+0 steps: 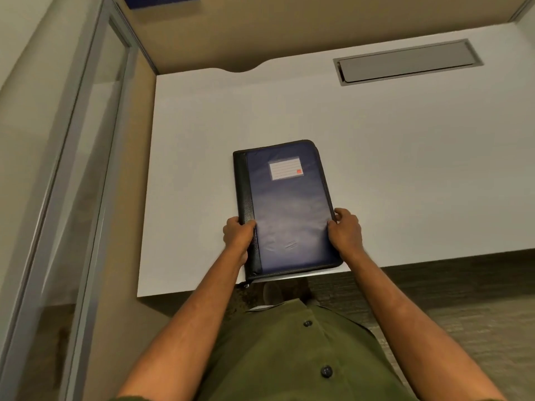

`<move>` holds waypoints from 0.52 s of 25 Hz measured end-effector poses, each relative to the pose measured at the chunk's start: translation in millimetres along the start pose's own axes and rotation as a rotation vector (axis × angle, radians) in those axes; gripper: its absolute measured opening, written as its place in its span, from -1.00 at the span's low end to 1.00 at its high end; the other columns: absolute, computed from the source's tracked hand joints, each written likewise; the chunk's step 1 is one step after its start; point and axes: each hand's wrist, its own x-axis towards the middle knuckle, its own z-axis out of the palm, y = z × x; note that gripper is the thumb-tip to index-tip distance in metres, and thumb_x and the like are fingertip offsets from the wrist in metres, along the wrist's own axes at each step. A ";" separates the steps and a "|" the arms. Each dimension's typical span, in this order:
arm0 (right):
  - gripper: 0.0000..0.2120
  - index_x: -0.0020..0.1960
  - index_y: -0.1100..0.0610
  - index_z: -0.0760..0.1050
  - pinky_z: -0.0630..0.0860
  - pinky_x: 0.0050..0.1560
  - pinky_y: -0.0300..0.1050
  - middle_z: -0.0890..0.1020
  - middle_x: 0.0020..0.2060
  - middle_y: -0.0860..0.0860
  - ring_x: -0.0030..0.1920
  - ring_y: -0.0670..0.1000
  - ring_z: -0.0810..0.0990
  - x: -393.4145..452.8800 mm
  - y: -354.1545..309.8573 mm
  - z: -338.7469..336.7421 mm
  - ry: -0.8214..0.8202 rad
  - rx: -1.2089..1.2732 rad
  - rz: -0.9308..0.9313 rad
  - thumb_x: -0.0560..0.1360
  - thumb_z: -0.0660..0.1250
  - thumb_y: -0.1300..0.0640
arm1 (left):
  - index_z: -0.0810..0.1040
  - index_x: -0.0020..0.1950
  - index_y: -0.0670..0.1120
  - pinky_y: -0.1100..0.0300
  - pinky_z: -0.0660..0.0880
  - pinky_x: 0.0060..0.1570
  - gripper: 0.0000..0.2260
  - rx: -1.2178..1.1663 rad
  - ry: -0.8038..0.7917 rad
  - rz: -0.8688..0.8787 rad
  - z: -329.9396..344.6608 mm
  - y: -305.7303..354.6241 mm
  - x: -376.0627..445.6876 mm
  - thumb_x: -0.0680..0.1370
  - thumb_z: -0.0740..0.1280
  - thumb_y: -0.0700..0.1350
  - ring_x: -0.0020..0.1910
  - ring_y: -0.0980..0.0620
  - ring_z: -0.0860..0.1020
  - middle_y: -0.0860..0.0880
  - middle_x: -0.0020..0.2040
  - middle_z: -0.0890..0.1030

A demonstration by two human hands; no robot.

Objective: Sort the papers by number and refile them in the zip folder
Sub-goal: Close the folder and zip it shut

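We see a closed blue zip folder lying flat on the white tabletop, and we take this folder as our landmark for everything else. Its near end juts slightly past the near edge of the tabletop, and a small zip pull hangs at its near left corner. A black spine strip runs down the folder's left side, and a white lined label with a small orange mark sits on the cover toward the far end. The left hand holds the folder's left edge near the near end, its grip clamped on the folder with the thumb on top over the spine strip and the fingers curled round the edge. The right hand holds the folder's right edge opposite it, its grip also clamped on the folder, thumb on the cover and fingers wrapped over the side. Both bare forearms reach in from below the folder, above a green buttoned shirt. Far beyond the folder and to its right, a grey rectangular cable hatch is set into the tabletop. Directly beyond the folder, the far edge of the tabletop has a curved notch against a tan partition wall. Well to the folder's left stands a glass panel in a metal frame, and high above it a blue sign shows partly cut white digits we cannot read in full. No loose papers show; the folder's contents are hidden.
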 end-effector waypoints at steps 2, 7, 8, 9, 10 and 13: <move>-0.75 0.24 0.21 0.60 0.53 0.08 -0.01 0.67 0.14 0.16 0.16 0.23 0.63 9.2 -2.6 6.2 0.006 0.080 0.118 0.60 0.29 0.20 | 0.50 0.32 -0.13 -0.06 0.62 0.13 -0.57 -0.133 -0.037 -0.076 2.2 -2.2 8.6 0.53 0.41 0.04 0.07 -0.14 0.62 -0.16 0.20 0.62; -0.81 -0.04 0.11 0.58 0.51 0.00 0.02 0.61 0.04 0.15 0.08 0.22 0.57 31.2 -15.8 14.6 0.006 0.187 0.320 0.57 0.37 -0.02 | 0.46 0.34 -0.13 -0.09 0.61 0.17 -0.44 -0.213 -0.014 -0.043 13.9 -5.5 5.4 0.48 0.41 0.18 0.08 -0.10 0.62 -0.12 0.16 0.61; -0.81 -0.01 0.09 0.57 0.57 0.07 0.08 0.61 0.07 0.13 0.08 0.20 0.58 35.2 -19.3 16.0 0.008 0.227 0.321 0.56 0.40 -0.04 | 0.44 0.35 -0.13 -0.09 0.61 0.18 -0.47 -0.208 0.002 -0.024 14.7 -6.8 8.9 0.52 0.41 0.16 0.08 -0.10 0.61 -0.11 0.17 0.60; -0.77 0.05 0.08 0.56 0.61 0.14 0.12 0.62 0.09 0.12 0.09 0.18 0.60 39.2 -22.8 16.2 -0.001 0.281 0.315 0.52 0.43 -0.05 | 0.43 0.37 -0.13 -0.08 0.60 0.19 -0.49 -0.206 0.017 -0.010 15.8 -5.3 13.8 0.56 0.41 0.14 0.10 -0.10 0.60 -0.11 0.19 0.59; -0.68 0.11 0.07 0.57 0.62 0.17 0.15 0.64 0.11 0.11 0.09 0.17 0.63 46.9 -24.4 16.4 0.002 0.330 0.312 0.46 0.46 -0.07 | 0.42 0.38 -0.15 -0.07 0.59 0.21 -0.50 -0.226 0.034 0.008 16.1 -0.1 18.3 0.58 0.40 0.11 0.12 -0.10 0.59 -0.11 0.20 0.59; -0.64 0.18 0.12 0.61 0.65 0.02 0.03 0.70 0.08 0.09 0.05 0.14 0.69 67.1 -42.3 13.1 0.010 0.392 0.255 0.43 0.47 0.00 | 0.45 0.35 -0.18 0.06 0.58 0.14 -0.58 -0.289 0.036 0.071 15.1 30.2 32.8 0.60 0.41 0.02 0.11 -0.08 0.60 -0.11 0.19 0.60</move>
